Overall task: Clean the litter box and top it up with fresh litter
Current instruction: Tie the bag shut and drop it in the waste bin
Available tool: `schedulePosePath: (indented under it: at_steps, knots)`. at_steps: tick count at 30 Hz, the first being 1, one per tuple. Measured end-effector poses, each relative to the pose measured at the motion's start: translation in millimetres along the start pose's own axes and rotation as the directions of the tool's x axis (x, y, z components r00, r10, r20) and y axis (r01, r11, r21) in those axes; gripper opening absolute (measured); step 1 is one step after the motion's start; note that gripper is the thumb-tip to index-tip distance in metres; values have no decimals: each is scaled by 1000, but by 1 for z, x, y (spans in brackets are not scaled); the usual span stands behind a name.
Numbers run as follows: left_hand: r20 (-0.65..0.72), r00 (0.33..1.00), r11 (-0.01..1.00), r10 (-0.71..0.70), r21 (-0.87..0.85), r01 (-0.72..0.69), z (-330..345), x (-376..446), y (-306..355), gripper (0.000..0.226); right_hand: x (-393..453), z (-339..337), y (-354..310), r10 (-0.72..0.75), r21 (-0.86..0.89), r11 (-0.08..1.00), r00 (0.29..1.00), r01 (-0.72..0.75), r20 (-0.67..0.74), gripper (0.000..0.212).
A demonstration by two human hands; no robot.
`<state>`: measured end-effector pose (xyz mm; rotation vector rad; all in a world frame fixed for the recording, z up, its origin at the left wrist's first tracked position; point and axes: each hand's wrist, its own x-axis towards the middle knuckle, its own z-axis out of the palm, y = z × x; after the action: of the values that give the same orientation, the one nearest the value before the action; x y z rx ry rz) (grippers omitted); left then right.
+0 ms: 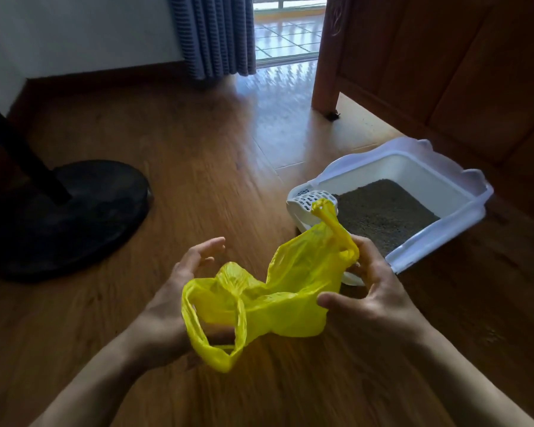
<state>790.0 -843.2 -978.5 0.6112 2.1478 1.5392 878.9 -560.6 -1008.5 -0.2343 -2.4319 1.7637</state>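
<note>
The person holds a crumpled yellow bag (278, 291) in the air over the wooden floor (198, 155). The right hand (370, 300) grips the bag's right side, thumb pressed on the film and fingers curled by a twisted handle that pokes up. The left hand (179, 291) sits under the bag's left part; its fingers are spread and loosely bent, and one handle loop hangs by its wrist. Whether its thumb pinches the film I cannot tell.

The litter box (444, 229) rests on the floor to the far right, beside a wooden cabinet (444, 63), with grey litter (379, 211) inside and a white scoop (312, 200) at its left end. A black fan base (71, 211) stands to the left.

The step looks like opening the bag to take waste. To do it well, I would find both handles, pull them apart so the mouth gapes, and bring the bag near the box before scooping, so clumps do not drop on the floor.
</note>
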Motion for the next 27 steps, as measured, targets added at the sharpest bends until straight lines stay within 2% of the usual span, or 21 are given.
schedulePosePath:
  at_steps: [2, 4, 8, 12, 15, 18, 20, 22, 25, 27]
  knots:
    - [1, 1000, 999, -9, 32, 9, 5, -2, -1, 95, 0, 1, 5, 8, 53, 999, 998, -12, 69, 98]
    - [67, 996, 993, 58, 99, -64, 2, 1, -11, 97, 1, 3, 9, 27, 107, 994, 995, -38, 101, 100]
    - [84, 990, 983, 111, 140, -122, 1, 9, -20, 82, 6, 11, 14, 133, 109, 984, 985, -144, 106, 96]
    - [103, 978, 956, 182, 214, -201, 11, 19, -19, 45, 17, 21, 15, 212, 68, 975, 977, -213, 24, 72]
    - [76, 986, 988, 145, 32, -148, 21, 18, -15, 22, 19, 29, 2, 90, 259, 960, 993, -107, 76, 30]
    - [-71, 997, 968, 9, -250, -27, 32, 16, -9, 14, 13, 33, -10, 23, 427, 901, 991, -76, 129, 31]
    - [-154, 984, 927, -94, -373, 30, 38, 15, -7, 11, 9, 32, -10, 87, 524, 840, 989, -137, 119, 29]
    - [-215, 956, 880, -201, -468, 80, 41, 16, -2, 18, 9, 32, -8, 185, 598, 774, 977, -210, 103, 35]
    - [-229, 916, 789, -329, -600, 133, 42, 17, 6, 21, 8, 32, -8, 278, 707, 661, 957, -251, 80, 32]
    - [-239, 897, 773, -372, -615, 156, 43, 16, 8, 16, 6, 32, -7, 304, 786, 547, 943, -287, 133, 41]
